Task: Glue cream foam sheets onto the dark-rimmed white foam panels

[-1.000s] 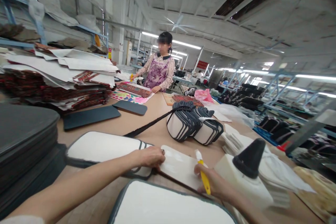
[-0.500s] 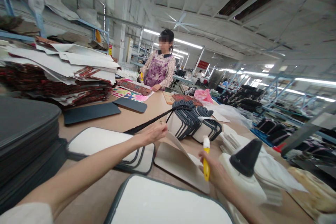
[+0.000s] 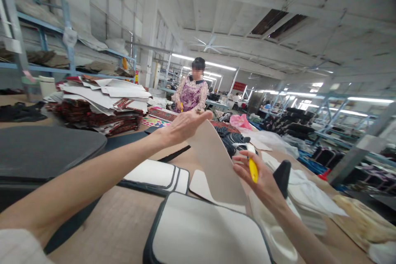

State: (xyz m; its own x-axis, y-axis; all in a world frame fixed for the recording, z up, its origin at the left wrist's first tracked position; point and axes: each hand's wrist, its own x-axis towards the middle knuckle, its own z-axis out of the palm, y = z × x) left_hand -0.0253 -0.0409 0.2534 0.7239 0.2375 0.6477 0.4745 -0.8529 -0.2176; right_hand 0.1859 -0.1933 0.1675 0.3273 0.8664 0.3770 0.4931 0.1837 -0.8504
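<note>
My left hand [image 3: 185,127] grips the upper end of a thin beige panel [image 3: 213,154], its thumb along the top edge. The panel stands tilted above the table, its lower end over a flat white piece [image 3: 199,183]. My right hand [image 3: 255,171] holds a yellow-handled brush [image 3: 253,170] against the palm. Its fingertips are at the panel's right edge; whether they press on it I cannot tell. Closest to me lies a white panel with dark edging [image 3: 210,231]. Left of it are overlapping dark-edged white panels [image 3: 151,175].
A stack of dark panels [image 3: 46,150] stands at the left, with piled patterned pieces [image 3: 102,103] behind. A black cone-shaped item [image 3: 282,177] and white sheets [image 3: 312,189] lie at the right. Across the table stands a co-worker [image 3: 192,90]. Dark-edged pieces [image 3: 230,140] sit behind the beige panel.
My left hand has risen with the beige panel, which now stands steeper and higher. My right hand has moved up toward the panel's edge, and the brush has tilted. The view has shifted left.
</note>
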